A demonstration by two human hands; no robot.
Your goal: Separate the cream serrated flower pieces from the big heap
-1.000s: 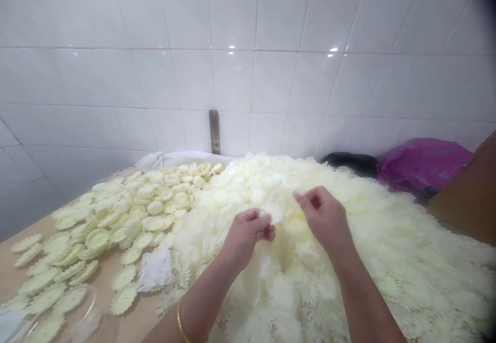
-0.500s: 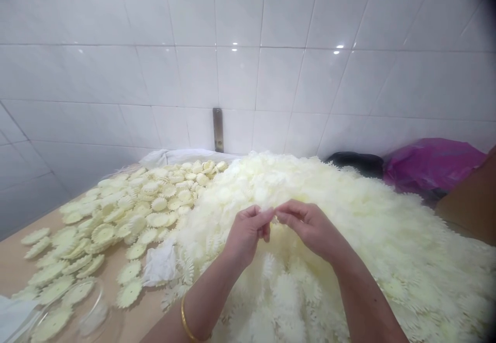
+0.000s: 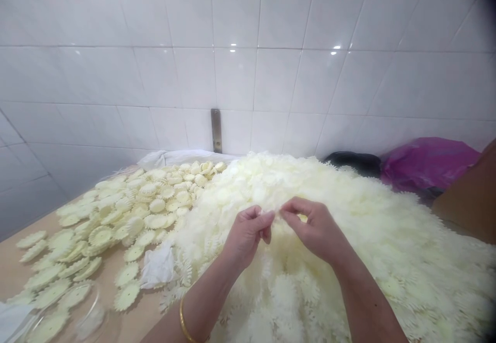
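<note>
My left hand (image 3: 251,229), with a gold bangle (image 3: 185,322) on its wrist, is pinched closed over the large heap of pale yellow petal pieces (image 3: 349,208). Close by on its right, my right hand (image 3: 308,224) has thumb and index finger pressed together. A small gap lies between the two hands' fingertips. Whatever the fingers hold is too small and blurred to make out. Stacks of round, scalloped pale yellow discs (image 3: 101,235) lie left of the heap.
A crumpled white piece (image 3: 158,265) and a clear round container (image 3: 91,317) rest on the tan table (image 3: 147,314). Behind stand a tiled wall and a metal strip (image 3: 216,131). A black object (image 3: 354,163) and a purple bag (image 3: 430,162) sit at the back right.
My right hand has moved slightly right, away from my left hand, so their fingertips are now a little apart. The left hand stays nearly in place.
</note>
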